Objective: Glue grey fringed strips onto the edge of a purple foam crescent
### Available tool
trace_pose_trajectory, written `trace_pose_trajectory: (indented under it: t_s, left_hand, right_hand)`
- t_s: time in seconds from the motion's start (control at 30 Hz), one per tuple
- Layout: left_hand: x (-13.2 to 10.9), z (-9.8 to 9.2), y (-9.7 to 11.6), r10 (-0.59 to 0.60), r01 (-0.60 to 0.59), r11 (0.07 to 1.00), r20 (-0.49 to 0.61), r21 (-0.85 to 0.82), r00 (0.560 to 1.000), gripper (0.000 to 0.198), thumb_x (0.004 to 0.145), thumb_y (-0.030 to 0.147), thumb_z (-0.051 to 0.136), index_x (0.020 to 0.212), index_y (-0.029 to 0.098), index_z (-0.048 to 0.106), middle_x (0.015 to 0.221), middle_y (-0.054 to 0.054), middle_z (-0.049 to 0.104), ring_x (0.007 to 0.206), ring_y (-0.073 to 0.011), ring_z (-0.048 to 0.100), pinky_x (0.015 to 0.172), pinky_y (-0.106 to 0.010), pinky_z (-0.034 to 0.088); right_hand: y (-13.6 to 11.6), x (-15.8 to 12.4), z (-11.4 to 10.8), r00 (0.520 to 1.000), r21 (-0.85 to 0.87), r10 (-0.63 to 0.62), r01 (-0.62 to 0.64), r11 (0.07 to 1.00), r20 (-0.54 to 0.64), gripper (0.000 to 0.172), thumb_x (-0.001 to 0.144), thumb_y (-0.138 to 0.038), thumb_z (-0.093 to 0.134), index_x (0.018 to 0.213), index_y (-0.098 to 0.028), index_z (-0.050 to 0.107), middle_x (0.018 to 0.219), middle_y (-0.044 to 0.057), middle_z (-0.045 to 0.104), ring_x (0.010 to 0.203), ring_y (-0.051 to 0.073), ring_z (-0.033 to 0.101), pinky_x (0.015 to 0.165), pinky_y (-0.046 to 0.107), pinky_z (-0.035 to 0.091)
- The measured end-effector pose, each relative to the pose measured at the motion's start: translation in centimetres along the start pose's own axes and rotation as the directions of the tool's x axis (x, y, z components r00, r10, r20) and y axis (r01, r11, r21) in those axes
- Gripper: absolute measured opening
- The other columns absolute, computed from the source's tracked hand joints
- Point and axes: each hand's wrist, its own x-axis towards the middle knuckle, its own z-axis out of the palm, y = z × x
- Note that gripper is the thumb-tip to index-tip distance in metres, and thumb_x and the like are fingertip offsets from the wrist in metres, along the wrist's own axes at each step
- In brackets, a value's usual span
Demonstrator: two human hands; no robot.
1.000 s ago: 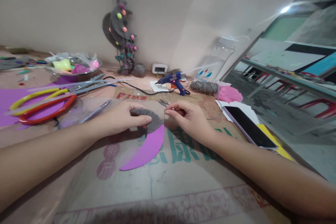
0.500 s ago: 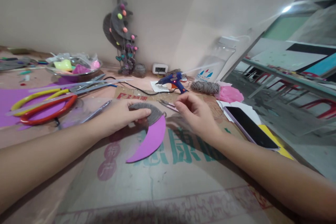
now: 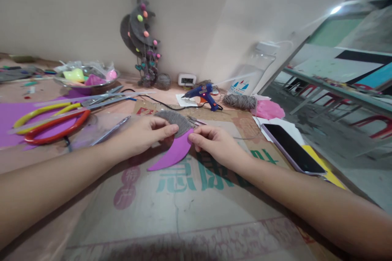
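A purple foam crescent [image 3: 173, 153] has its upper part wrapped in grey yarn [image 3: 174, 121]. My left hand [image 3: 153, 132] grips the wrapped part, thumb on the front and fingers behind. At the outer edge, just where the wrapping ends, my right hand [image 3: 211, 140] is closed in a pinch on the yarn strand. That thin strand trails off to the right of the hand, toward the phone. The crescent's bare purple tip points down and left, above the printed cardboard [image 3: 147, 212].
Behind the hands stand a blue glue gun [image 3: 203, 94], a yarn skein [image 3: 240, 101] and small scissors [image 3: 196, 121]. To the left lie large scissors [image 3: 58, 130], a pen [image 3: 112, 129] and a bowl [image 3: 87, 89]. A phone [image 3: 292, 147] lies right. A decorated moon [image 3: 141, 28] leans on the wall.
My right hand has come left and down to the crescent's edge. The crescent's purple tip has risen slightly, and my left hand still holds the wrapped part.
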Motion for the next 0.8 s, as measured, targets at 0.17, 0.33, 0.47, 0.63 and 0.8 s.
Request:
trace_pose_trajectory:
  t_s: [0.17,0.33,0.47,0.63,0.8]
  left_hand:
    - [-0.06,0.17,0.11,0.045,-0.046,0.997,0.010,0.063,0.999,0.043,0.082,0.055,0.049,0.062,0.018,0.059,0.057,0.002,0.055,0.051,-0.0105,0.047,0.047,-0.022,0.031]
    - [-0.08,0.39,0.02,0.049,-0.050,0.996,0.011,0.080,0.999,0.043,0.081,0.056,0.049,0.062,0.019,0.059,0.055,0.003,0.053,0.050,-0.0109,0.045,0.046,-0.022,0.029]
    - [-0.10,0.42,0.04,0.021,-0.023,0.996,0.027,0.085,0.999,0.042,0.079,0.057,0.050,0.063,0.020,0.059,0.053,0.003,0.052,0.048,-0.0114,0.045,0.044,-0.023,0.028]
    - [-0.03,0.37,0.03,0.041,-0.044,0.994,0.032,0.100,0.999,0.042,0.080,0.057,0.048,0.064,0.019,0.061,0.059,0.002,0.058,0.054,-0.0128,0.050,0.048,-0.022,0.033]
    - [0.14,0.28,-0.33,0.009,-0.009,0.998,-0.009,0.065,1.000,0.041,0.079,0.057,0.050,0.069,0.019,0.063,0.065,0.000,0.063,0.058,-0.0153,0.055,0.053,-0.024,0.037]
  right_hand:
    - [0.26,0.22,0.13,0.999,0.086,-0.013,0.009,0.996,0.038,0.021,0.081,-0.039,0.060,0.079,-0.018,0.060,0.070,-0.002,0.057,0.063,0.009,0.051,0.062,0.023,0.042]
    - [0.50,0.39,0.31,0.999,0.099,0.016,-0.020,0.995,0.050,0.022,0.079,-0.040,0.063,0.080,-0.018,0.059,0.070,-0.002,0.055,0.061,0.009,0.048,0.062,0.025,0.043]
    - [0.68,0.38,0.23,0.997,0.082,0.020,-0.026,0.996,0.073,0.023,0.082,-0.041,0.060,0.080,-0.018,0.059,0.068,-0.002,0.053,0.060,0.009,0.047,0.061,0.025,0.043]
    - [0.65,0.28,0.30,0.998,0.045,0.019,-0.022,0.999,0.056,0.023,0.083,-0.041,0.058,0.081,-0.018,0.059,0.069,-0.002,0.055,0.060,0.010,0.049,0.060,0.024,0.043]
    - [0.43,0.26,0.32,0.997,-0.001,-0.051,0.051,0.999,0.052,0.024,0.082,-0.041,0.060,0.076,-0.018,0.060,0.069,-0.002,0.058,0.062,0.009,0.051,0.059,0.023,0.042]
